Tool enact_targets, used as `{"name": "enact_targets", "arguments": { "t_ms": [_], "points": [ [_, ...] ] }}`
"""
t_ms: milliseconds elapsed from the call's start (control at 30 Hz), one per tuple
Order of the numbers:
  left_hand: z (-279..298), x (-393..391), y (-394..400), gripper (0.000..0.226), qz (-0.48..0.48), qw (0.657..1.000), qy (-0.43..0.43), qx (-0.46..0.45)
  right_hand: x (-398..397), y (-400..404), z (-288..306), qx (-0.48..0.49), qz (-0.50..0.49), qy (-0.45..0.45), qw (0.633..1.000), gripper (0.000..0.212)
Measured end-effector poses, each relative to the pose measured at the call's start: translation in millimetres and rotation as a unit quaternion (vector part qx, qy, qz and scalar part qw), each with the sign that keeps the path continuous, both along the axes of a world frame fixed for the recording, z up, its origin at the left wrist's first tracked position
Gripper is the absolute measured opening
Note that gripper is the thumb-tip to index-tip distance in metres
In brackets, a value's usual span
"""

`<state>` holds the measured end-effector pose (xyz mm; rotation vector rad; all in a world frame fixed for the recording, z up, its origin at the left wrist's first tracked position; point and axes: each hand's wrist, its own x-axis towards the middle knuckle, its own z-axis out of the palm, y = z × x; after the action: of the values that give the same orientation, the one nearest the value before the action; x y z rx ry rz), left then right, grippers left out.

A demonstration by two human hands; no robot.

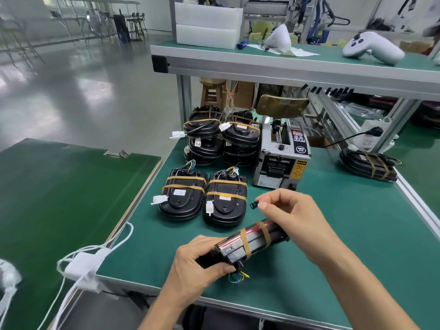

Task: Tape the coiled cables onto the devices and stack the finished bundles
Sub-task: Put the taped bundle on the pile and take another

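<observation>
At nine o'clock lies a dark green board [59,198], and white cords [95,256] trail over its near corner onto the green table [333,246]. Towards six o'clock the left hand [197,260] curls its fingers and thumb round the near end of a black device [250,244], which is held tilted above the table; two tan tape bands [245,244] cross it, and coloured wires [238,277] stick out by the thumb. At the centre two taped bundles [183,194] lie flat side by side on the table, each with two tape bands and a white connector. Behind them, at twelve o'clock, two stacks of finished bundles [204,136] stand just beside each other. To their right stands the tape dispenser [281,153]. Below it, at about four o'clock, the right hand [292,217] rests its heel against the far end of the held device while thumb and forefinger pinch a small dark piece [253,205]. At two o'clock another taped bundle [369,165] lies near the table's far edge.
</observation>
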<state>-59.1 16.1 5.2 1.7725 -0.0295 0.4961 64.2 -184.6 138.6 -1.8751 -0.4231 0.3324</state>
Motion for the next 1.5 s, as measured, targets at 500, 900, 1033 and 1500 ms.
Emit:
{"name": "enact_targets", "arguments": {
  "t_ms": [500, 900, 1033, 1500],
  "points": [
    [-1.0, -2.0, -1.5, 0.043, 0.010, 1.000, 0.008, 0.009, -73.8, 20.0, -31.9, -0.062, -0.013, -0.141, 0.988, 0.018],
    [-0.6, -2.4, -2.3, 0.040, 0.011, 1.000, 0.012, 0.010, -81.9, 20.8, -36.7, -0.068, -0.018, -0.155, 0.985, 0.023],
    [-1.5, -2.6, -2.2, 0.038, 0.008, 1.000, 0.015, 0.011, -82.4, 22.0, -38.4, -0.063, -0.027, -0.159, 0.985, 0.021],
    [-1.6, -2.4, -1.9, 0.036, 0.016, 1.000, 0.016, 0.016, -87.2, 27.9, -47.7, -0.042, -0.048, -0.187, 0.980, 0.033]
  ]
}}
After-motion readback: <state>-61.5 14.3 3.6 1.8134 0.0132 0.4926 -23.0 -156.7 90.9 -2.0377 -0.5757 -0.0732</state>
